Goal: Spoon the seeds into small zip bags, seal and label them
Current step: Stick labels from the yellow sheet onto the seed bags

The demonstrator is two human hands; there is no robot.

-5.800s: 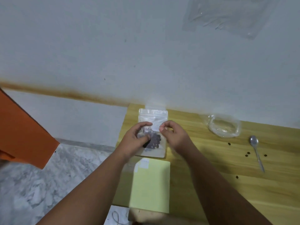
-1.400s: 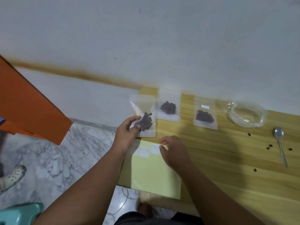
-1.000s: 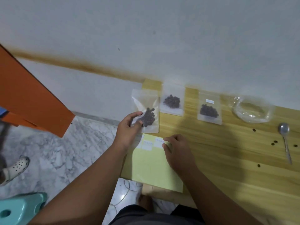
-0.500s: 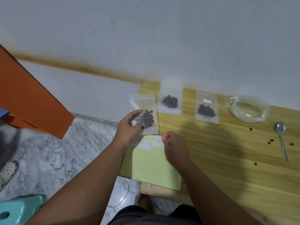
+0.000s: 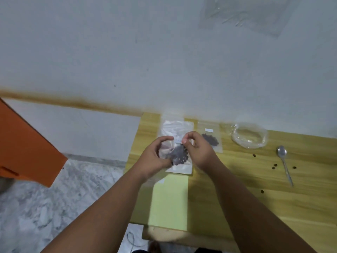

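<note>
My left hand [image 5: 155, 158] grips a small clear zip bag [image 5: 179, 166] of dark seeds by its left side and holds it above the wooden table [image 5: 237, 194]. My right hand [image 5: 197, 149] pinches a small white label [image 5: 178, 140] at the bag's upper front. Just to the right, a second seed bag [image 5: 212, 141] lies flat and carries a white label. A yellow-green label sheet [image 5: 169, 203] lies at the table's near left edge, with one white label [image 5: 161, 181] at its top corner.
A crumpled clear plastic container [image 5: 249, 136] sits at the back right. A metal spoon [image 5: 284, 161] and loose seeds [image 5: 274, 166] lie further right. An orange panel [image 5: 27, 148] stands at the left over a marble floor [image 5: 45, 207]. The wall is close behind.
My right hand has left the label sheet and come up to the bag with a white label. My left hand has carried the bag right, where it covers the middle seed bag.
</note>
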